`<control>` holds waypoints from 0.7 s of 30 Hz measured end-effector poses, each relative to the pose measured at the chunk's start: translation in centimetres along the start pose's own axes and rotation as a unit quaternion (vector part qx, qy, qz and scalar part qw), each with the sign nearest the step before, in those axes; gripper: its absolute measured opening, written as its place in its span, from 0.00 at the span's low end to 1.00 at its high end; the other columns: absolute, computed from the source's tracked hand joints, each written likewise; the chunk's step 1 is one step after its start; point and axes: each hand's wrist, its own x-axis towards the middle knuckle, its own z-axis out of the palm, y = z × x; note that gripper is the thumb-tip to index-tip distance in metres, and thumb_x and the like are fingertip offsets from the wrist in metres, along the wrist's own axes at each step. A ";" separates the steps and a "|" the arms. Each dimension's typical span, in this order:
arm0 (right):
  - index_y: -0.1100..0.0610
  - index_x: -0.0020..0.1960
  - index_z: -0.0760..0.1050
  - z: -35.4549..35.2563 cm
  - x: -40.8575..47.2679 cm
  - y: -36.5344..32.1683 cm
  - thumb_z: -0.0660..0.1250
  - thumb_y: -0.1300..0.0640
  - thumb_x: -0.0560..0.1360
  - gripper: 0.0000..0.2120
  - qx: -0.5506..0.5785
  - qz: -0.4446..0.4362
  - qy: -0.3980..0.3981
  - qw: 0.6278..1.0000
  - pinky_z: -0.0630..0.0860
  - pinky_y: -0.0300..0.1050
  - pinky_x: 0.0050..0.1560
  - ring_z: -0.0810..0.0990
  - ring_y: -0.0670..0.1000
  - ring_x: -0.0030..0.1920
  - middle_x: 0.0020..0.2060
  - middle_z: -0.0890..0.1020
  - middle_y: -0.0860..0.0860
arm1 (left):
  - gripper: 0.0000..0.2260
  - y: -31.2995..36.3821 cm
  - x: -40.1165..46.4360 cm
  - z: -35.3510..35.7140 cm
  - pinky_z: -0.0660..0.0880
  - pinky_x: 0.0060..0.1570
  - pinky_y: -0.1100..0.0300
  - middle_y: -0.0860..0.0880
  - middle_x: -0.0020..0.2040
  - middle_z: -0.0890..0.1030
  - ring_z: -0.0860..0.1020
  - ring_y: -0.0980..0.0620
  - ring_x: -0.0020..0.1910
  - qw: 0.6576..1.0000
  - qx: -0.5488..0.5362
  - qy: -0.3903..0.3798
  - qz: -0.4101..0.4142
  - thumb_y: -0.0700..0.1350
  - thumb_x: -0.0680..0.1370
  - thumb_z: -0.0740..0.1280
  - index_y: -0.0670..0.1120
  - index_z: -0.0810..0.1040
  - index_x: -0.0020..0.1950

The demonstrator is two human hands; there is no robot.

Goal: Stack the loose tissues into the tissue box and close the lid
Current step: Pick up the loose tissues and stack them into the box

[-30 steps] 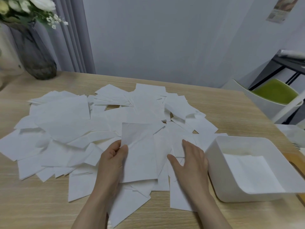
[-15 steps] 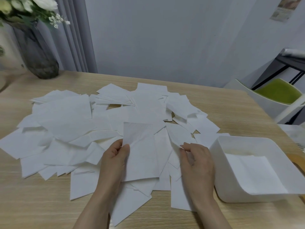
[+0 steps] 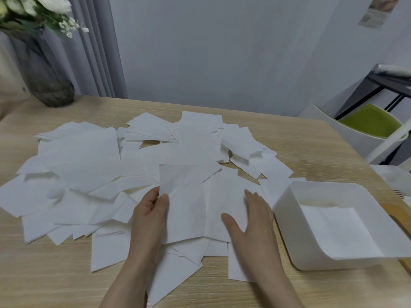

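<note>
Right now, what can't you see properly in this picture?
All in the head view:
- How many tissues are in the tissue box: its walls hide the depth.
- The lid: only a yellowish edge shows behind the box, maybe it.
- The table under the tissue pile: covered.
- The right hand palm: faces down.
- The vase top: cut off.

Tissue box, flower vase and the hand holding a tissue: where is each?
tissue box [image 3: 287, 221]: head view, its left outer wall.
vase [image 3: 47, 85]: head view, its dark glass body.
left hand [image 3: 149, 216]: head view, its back.
</note>
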 end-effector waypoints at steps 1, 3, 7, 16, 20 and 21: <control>0.48 0.78 0.47 0.0 0.2 -0.1 0.62 0.40 0.77 0.38 -0.008 0.016 -0.027 0.999 0.47 0.43 0.75 0.41 0.42 0.76 0.78 0.49 0.44 | 0.12 0.0 0.0 0.0 0.77 0.50 0.50 0.48 0.47 0.86 0.83 0.46 0.48 1.000 0.001 -0.001 0.000 0.39 0.81 0.61 0.49 0.83 0.53; 0.48 0.79 0.43 0.1 0.3 -0.3 0.64 0.41 0.76 0.40 -0.002 0.026 -0.042 0.999 0.46 0.46 0.77 0.40 0.42 0.76 0.78 0.48 0.44 | 0.11 0.1 -0.1 0.0 0.77 0.49 0.51 0.49 0.47 0.86 0.83 0.47 0.48 1.000 0.001 -0.002 -0.001 0.39 0.81 0.61 0.48 0.83 0.53; 0.48 0.77 0.52 0.2 0.5 -0.8 0.70 0.50 0.74 0.39 0.061 0.036 -0.001 0.997 0.54 0.48 0.75 0.50 0.43 0.73 0.71 0.61 0.45 | 0.11 0.0 0.0 0.0 0.77 0.52 0.48 0.48 0.47 0.86 0.83 0.44 0.49 1.000 0.004 -0.001 0.000 0.38 0.81 0.61 0.48 0.83 0.53; 0.44 0.74 0.61 0.3 0.5 -1.3 0.68 0.66 0.74 0.35 0.203 0.076 0.056 0.975 0.73 0.37 0.54 0.74 0.40 0.53 0.51 0.74 0.40 | 0.16 0.2 -0.1 0.1 0.76 0.50 0.49 0.46 0.46 0.86 0.82 0.45 0.46 1.000 -0.001 -0.008 -0.001 0.38 0.81 0.60 0.52 0.85 0.45; 0.45 0.71 0.66 0.0 0.6 -1.5 0.67 0.70 0.73 0.32 0.255 0.059 0.086 0.961 0.77 0.42 0.55 0.77 0.43 0.52 0.52 0.76 0.44 | 0.13 0.2 0.0 0.1 0.77 0.51 0.48 0.46 0.46 0.86 0.83 0.46 0.46 1.000 0.001 -0.006 -0.001 0.38 0.81 0.60 0.50 0.84 0.48; 0.45 0.70 0.66 -0.2 0.6 -1.7 0.67 0.70 0.73 0.32 0.280 0.060 0.086 0.954 0.76 0.41 0.56 0.77 0.42 0.54 0.55 0.76 0.45 | 0.13 0.2 -0.1 0.1 0.77 0.52 0.47 0.46 0.46 0.86 0.83 0.45 0.47 1.000 0.002 -0.008 -0.001 0.38 0.81 0.60 0.49 0.84 0.49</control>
